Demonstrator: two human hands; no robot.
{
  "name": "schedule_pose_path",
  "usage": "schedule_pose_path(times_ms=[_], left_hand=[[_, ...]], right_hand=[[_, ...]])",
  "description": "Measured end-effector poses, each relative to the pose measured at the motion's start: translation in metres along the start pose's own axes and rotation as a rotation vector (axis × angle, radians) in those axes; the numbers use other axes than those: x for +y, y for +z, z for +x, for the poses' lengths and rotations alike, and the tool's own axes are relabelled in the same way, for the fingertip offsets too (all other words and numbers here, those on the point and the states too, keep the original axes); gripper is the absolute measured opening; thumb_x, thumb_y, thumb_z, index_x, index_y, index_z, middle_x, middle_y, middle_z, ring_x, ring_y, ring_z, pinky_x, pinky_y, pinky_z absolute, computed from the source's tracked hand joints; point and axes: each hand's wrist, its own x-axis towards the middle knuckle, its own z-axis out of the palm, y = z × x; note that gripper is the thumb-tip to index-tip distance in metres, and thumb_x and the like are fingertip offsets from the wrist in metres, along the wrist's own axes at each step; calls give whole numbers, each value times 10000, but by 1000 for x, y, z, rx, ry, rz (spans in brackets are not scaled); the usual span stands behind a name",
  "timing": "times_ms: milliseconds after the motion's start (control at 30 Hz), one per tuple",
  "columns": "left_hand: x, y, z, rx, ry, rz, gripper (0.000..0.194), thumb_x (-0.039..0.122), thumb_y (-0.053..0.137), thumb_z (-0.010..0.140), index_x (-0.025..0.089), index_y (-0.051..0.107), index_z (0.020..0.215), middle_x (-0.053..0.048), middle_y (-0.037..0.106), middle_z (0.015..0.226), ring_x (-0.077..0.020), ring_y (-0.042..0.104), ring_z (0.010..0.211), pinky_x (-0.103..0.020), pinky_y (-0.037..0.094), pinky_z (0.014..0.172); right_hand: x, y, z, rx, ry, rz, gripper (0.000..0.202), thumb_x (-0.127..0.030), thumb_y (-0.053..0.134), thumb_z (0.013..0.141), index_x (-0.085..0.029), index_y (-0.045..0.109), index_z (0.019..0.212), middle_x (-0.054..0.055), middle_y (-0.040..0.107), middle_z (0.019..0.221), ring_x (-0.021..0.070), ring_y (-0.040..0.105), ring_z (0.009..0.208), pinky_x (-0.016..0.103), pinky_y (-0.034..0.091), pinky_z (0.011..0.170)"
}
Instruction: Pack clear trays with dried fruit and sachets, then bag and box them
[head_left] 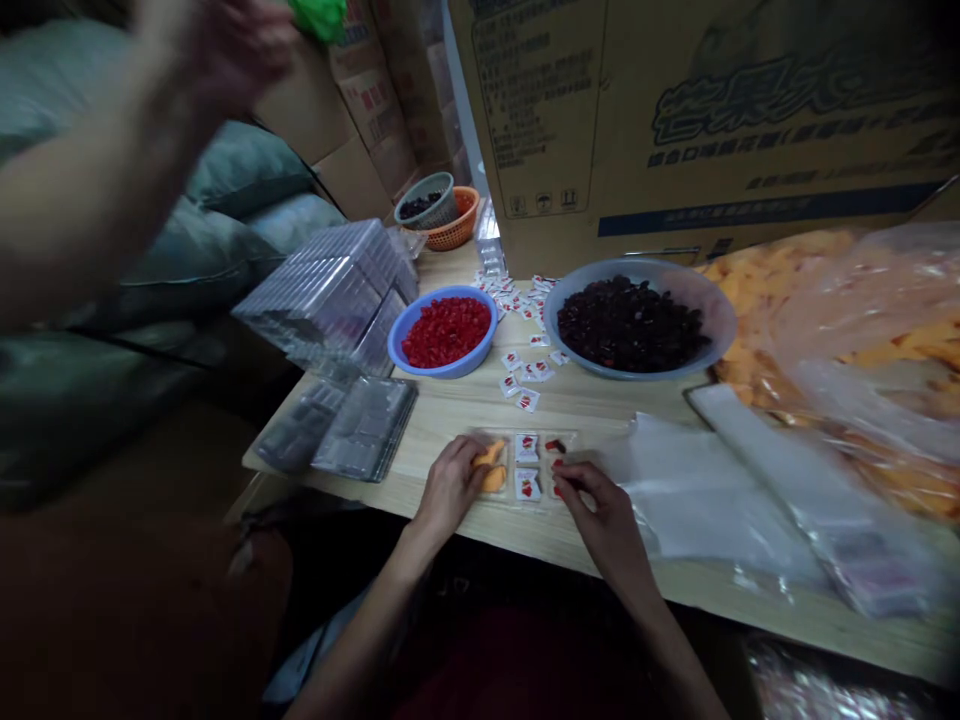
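A clear plastic tray (534, 437) with compartments lies near the table's front edge. My left hand (450, 485) is at its left side, fingers closed on the orange dried fruit slices (493, 478) in the left compartment. Two small white printed sachets (527, 486) sit one above the other in the middle. Over the right compartment my right hand (600, 505) makes a pinch, thumb and forefinger together. Small red pieces (557, 490) and a dark piece (555, 445) show around those fingertips; what is between them is hidden.
Behind the tray stand a blue bowl of red pieces (448, 291), a larger bowl of dark pieces (720, 325) and loose sachets (528, 400). Stacked clear trays (322, 285) are left; plastic bags (697, 490) and bagged orange slices (772, 310) right. Another person's arm (97, 210) crosses upper left.
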Motion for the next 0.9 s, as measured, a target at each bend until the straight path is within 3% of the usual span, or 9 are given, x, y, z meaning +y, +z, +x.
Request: schedule_pose_path(times_ms=[100,267,433,567,633,700,800,867,900], left_hand=[[2,-4,2,15,-14,11,98,180,549,905,206,609,978,-62,624,1005,-201,606,932,-332,485,824],[2,10,8,-5,35,35,85,224,569,926,200,648,948,-69,650,947,-209,598,897,-334,466,798],[-3,9,11,-52,79,224,175,207,570,936,228,735,988,-77,718,952,-257,562,1020,-433,404,908],[-5,4,10,25,50,193,205,230,553,945,210,730,1046,-107,685,1104,-263,557,1068,-454,429,933],[2,6,5,140,56,69,307,220,466,981,194,660,1217,-141,605,1296,-247,556,1170,-437,447,985],[13,13,-1,189,146,-28,421,244,426,1001,200,514,1410,-160,485,1470,-241,482,1334,-426,414,1077],[23,23,-5,18,340,53,624,374,512,974,232,315,1549,-143,381,1582,-292,272,1501,-523,244,1198],[15,19,-5,-38,308,184,655,388,533,960,265,294,1557,-120,394,1584,-335,179,1529,-629,100,1202],[6,11,-6,-13,242,239,612,355,519,966,280,326,1542,-109,424,1567,-344,178,1527,-659,57,1188]], right_hand=[[-6,11,13,-35,-113,-68,154,-339,583,930,-249,708,939,55,714,983,234,657,954,373,519,863],[-5,42,42,-173,-319,-264,217,-180,521,926,-239,722,983,67,713,1003,240,628,990,409,480,939],[3,60,54,-371,-387,-564,288,-53,520,885,-217,739,975,76,713,1013,241,574,1020,390,457,948],[0,62,49,-391,-382,-720,257,-86,528,898,-209,739,980,105,714,1040,273,565,1041,440,433,965],[-6,64,44,-315,-321,-597,277,-137,493,930,-196,735,1051,128,708,1130,296,572,1115,484,404,1023],[-13,66,41,-220,-179,-243,304,-272,471,978,-209,717,1146,122,692,1221,296,578,1189,489,401,1063],[-24,67,39,-191,76,255,522,-580,339,1004,-263,670,1254,105,701,1229,283,651,1132,479,502,969],[-29,63,38,-229,219,458,579,-677,343,966,-297,663,1265,101,690,1265,281,682,1097,481,533,925],[-31,60,37,-241,268,534,551,-685,411,942,-313,666,1258,94,669,1308,280,680,1112,480,530,939]])
